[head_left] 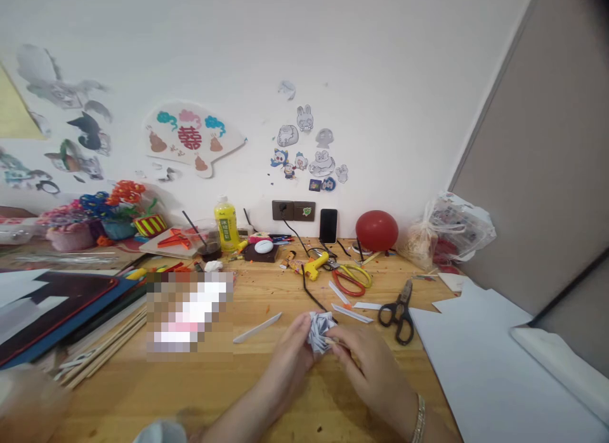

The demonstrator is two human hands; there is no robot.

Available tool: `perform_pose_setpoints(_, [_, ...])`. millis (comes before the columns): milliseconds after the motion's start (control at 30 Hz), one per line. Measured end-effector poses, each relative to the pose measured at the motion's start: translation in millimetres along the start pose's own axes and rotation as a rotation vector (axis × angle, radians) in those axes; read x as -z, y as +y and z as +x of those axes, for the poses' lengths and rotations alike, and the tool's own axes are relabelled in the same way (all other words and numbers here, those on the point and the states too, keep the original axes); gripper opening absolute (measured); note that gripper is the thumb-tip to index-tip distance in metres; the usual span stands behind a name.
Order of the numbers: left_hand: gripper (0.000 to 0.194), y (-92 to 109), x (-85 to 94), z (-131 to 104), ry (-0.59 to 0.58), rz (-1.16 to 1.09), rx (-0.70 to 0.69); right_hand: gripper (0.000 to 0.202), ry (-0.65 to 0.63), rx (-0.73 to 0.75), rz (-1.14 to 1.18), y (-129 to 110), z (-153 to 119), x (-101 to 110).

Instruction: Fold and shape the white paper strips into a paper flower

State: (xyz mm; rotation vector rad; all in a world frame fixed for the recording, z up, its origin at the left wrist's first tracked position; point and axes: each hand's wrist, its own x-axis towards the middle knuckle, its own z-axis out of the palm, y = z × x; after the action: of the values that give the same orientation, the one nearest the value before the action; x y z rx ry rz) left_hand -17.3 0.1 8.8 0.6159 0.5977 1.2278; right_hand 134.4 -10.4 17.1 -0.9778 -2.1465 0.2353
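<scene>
A small folded paper piece (320, 330), whitish grey with many pleats, is held above the wooden table. My left hand (291, 351) closes around its left side, thumb on top. From the right, my right hand (368, 360) pinches at the paper's near right edge; a thin tan thing shows between its fingertips, too small to name. Beyond the hands lie narrow white paper strips (352, 313), with another paper strip (257, 328) to the left. Black-handled scissors (402, 316) rest on the table right of the strips.
Behind are a yellow glue gun (316, 266), red and yellow-handled scissors (351, 280), a red balloon (377, 230), a phone (328, 226) and a yellow bottle (226, 224). White sheets (490, 360) cover the right side. Wooden sticks (111, 348) lie left, beside a blurred-out patch.
</scene>
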Motion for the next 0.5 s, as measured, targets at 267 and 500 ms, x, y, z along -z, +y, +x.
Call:
perform_pose_setpoints(267, [0.023,-0.4,-2.6,-1.5,-0.004,-0.001,0.021,0.017,0.052,-0.043,0.103,1.4,1.5,-4.1])
perform_pose_setpoints(500, [0.026,-1.8,0.7,0.1,-0.005,0.027,0.027,0.011,0.057,-0.134,0.156,-0.6,1.4,-5.8])
